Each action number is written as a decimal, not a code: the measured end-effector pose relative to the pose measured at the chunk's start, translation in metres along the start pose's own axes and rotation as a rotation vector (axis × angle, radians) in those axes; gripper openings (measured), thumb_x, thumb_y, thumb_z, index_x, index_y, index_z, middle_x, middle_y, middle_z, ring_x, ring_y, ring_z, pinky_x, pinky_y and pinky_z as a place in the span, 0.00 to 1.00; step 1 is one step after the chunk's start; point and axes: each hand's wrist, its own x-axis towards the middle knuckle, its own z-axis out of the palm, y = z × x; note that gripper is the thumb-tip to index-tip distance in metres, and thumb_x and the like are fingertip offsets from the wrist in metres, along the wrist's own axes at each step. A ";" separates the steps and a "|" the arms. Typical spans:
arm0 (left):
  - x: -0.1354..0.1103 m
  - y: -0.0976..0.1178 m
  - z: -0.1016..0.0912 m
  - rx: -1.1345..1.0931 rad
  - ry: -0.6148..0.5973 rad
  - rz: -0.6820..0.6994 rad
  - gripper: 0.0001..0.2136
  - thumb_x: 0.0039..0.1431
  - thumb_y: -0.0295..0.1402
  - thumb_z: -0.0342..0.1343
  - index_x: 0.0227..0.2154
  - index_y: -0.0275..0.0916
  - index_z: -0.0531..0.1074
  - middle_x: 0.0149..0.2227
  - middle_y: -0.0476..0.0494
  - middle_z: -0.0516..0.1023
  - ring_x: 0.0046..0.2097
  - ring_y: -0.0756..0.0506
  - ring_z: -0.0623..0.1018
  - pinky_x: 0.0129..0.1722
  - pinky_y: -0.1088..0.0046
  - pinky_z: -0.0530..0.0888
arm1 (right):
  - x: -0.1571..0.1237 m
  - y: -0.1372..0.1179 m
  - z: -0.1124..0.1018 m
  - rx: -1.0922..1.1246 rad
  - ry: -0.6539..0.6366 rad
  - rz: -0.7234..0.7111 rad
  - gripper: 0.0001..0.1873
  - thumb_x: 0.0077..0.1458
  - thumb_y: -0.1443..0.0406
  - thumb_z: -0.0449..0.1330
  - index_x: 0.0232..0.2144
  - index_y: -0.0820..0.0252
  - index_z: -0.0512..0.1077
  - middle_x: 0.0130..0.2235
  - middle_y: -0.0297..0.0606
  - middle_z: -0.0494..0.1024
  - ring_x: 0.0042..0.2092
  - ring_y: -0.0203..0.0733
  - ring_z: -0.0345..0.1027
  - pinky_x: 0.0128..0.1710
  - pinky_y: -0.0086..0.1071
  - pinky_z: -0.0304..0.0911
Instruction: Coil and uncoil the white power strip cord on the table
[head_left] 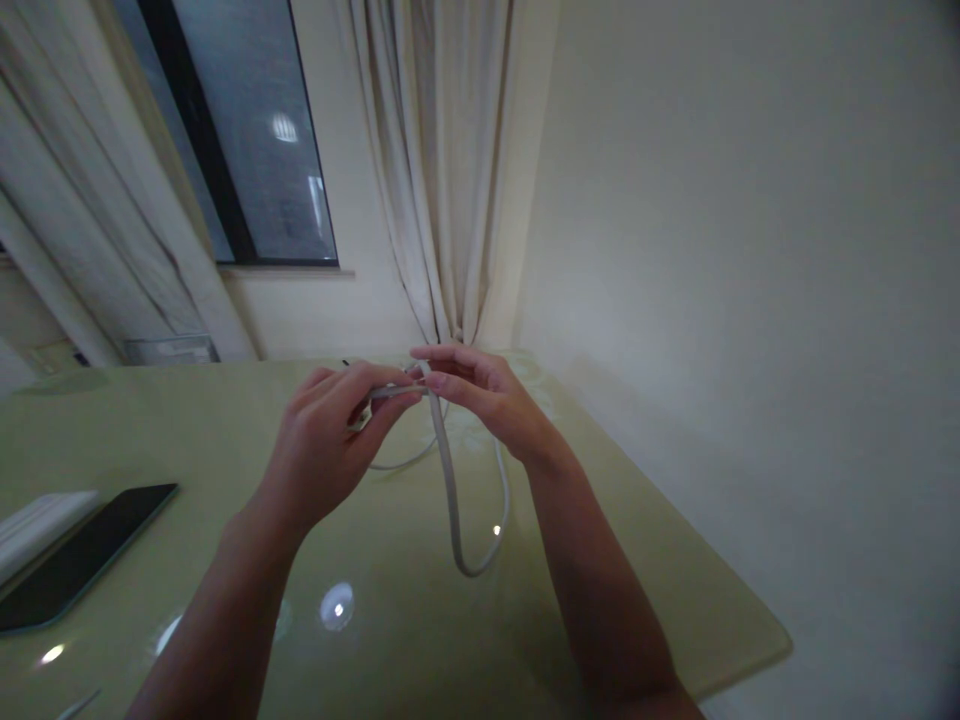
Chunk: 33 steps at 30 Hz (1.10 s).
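A white cable (452, 490) is held above the table by both hands, which meet near the middle of the view. My left hand (337, 420) pinches one stretch of it between thumb and fingers. My right hand (480, 390) grips the cable where two stretches cross, with its thumb and fingertips nearly touching the left fingertips. A long loop hangs down below the right hand, and another length curves behind toward the left. The cable's ends are hidden by the fingers or cannot be made out.
The pale green glossy table (420, 640) has a rounded corner at right, beside a plain wall (750, 300). A dark flat tablet-like slab (90, 550) and a white object (45, 525) lie at left. Curtains (442, 180) and a window (255, 130) stand behind.
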 end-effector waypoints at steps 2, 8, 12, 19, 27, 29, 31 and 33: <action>0.000 0.000 0.000 0.003 0.001 0.004 0.07 0.71 0.40 0.60 0.43 0.45 0.79 0.36 0.48 0.84 0.34 0.46 0.79 0.44 0.63 0.74 | 0.000 0.000 0.000 -0.012 0.002 0.002 0.18 0.63 0.59 0.68 0.54 0.55 0.79 0.50 0.39 0.85 0.54 0.44 0.79 0.61 0.43 0.72; 0.000 0.000 0.000 0.009 0.005 0.037 0.06 0.72 0.39 0.60 0.44 0.44 0.78 0.38 0.49 0.84 0.34 0.46 0.78 0.43 0.64 0.72 | 0.000 0.001 -0.001 -0.009 -0.009 -0.022 0.17 0.63 0.60 0.68 0.53 0.56 0.78 0.49 0.38 0.85 0.53 0.43 0.79 0.60 0.42 0.72; 0.001 0.000 -0.002 0.009 -0.040 0.101 0.07 0.70 0.37 0.61 0.47 0.43 0.78 0.35 0.49 0.80 0.33 0.47 0.76 0.41 0.65 0.71 | -0.001 0.002 -0.003 0.017 -0.030 0.015 0.19 0.61 0.60 0.69 0.54 0.55 0.76 0.48 0.38 0.85 0.53 0.43 0.79 0.58 0.41 0.73; -0.001 -0.018 -0.011 0.177 0.006 0.163 0.10 0.73 0.39 0.57 0.44 0.47 0.83 0.42 0.43 0.77 0.41 0.44 0.76 0.45 0.61 0.72 | -0.007 0.003 -0.006 -0.057 -0.069 0.079 0.16 0.60 0.58 0.71 0.46 0.58 0.76 0.44 0.40 0.84 0.47 0.42 0.80 0.51 0.37 0.74; -0.008 -0.018 -0.005 0.205 0.076 -0.086 0.12 0.71 0.39 0.59 0.52 0.46 0.80 0.38 0.46 0.86 0.36 0.44 0.83 0.39 0.68 0.76 | -0.008 -0.002 0.003 -0.006 -0.302 0.058 0.11 0.68 0.60 0.62 0.49 0.58 0.75 0.48 0.42 0.85 0.50 0.42 0.79 0.53 0.39 0.72; -0.006 -0.010 -0.002 0.085 0.051 -0.110 0.14 0.72 0.37 0.57 0.57 0.45 0.78 0.45 0.44 0.87 0.41 0.44 0.85 0.43 0.68 0.79 | -0.006 0.002 0.009 0.016 -0.332 0.062 0.09 0.67 0.62 0.61 0.48 0.57 0.73 0.45 0.40 0.84 0.47 0.42 0.79 0.51 0.38 0.73; -0.003 -0.003 0.000 -0.055 -0.018 -0.121 0.18 0.73 0.36 0.53 0.61 0.43 0.76 0.51 0.41 0.86 0.46 0.42 0.86 0.49 0.66 0.80 | -0.004 0.007 0.015 0.061 -0.311 0.071 0.09 0.64 0.64 0.62 0.47 0.57 0.71 0.43 0.37 0.83 0.45 0.41 0.78 0.49 0.37 0.73; -0.001 0.001 0.001 -0.167 -0.099 -0.127 0.21 0.74 0.36 0.49 0.64 0.40 0.74 0.53 0.38 0.85 0.50 0.40 0.85 0.53 0.62 0.80 | -0.001 0.011 0.020 0.099 -0.240 0.081 0.10 0.61 0.67 0.63 0.45 0.56 0.70 0.40 0.35 0.81 0.43 0.40 0.77 0.47 0.35 0.73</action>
